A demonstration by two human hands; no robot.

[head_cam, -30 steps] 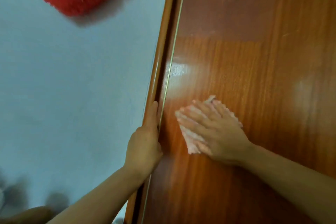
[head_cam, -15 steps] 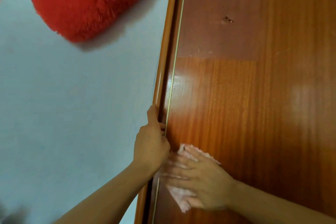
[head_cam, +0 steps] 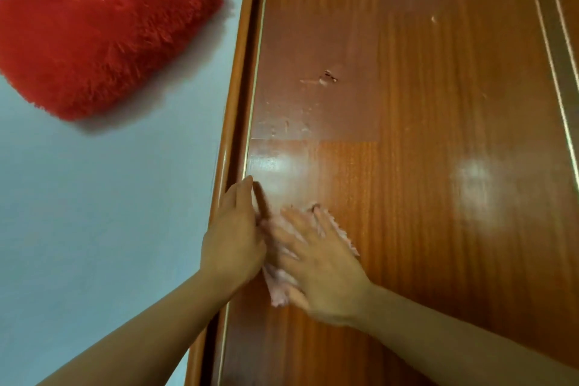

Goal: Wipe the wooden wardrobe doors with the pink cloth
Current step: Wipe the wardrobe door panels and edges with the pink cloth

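The glossy reddish-brown wardrobe door [head_cam: 438, 122] fills the right two thirds of the view. My right hand [head_cam: 319, 263] lies flat on it with fingers spread, pressing the pink cloth [head_cam: 277, 285] against the wood near the door's left edge. The cloth shows below and beside my fingers; most of it is under my palm. My left hand [head_cam: 233, 236] grips the door's left edge, thumb on the front face, right beside the cloth.
A fluffy red heart-shaped cushion [head_cam: 94, 31] hangs on the pale blue wall [head_cam: 94, 213] at the upper left. A thin brass strip [head_cam: 255, 72] runs down the door's left edge. A duller patch with a small gouge [head_cam: 327, 77] sits above my hands. Another door seam [head_cam: 557, 72] runs at far right.
My right hand and the cloth slid left toward the door's edge, beside my left hand. The view tilted up, showing more of the red cushion.
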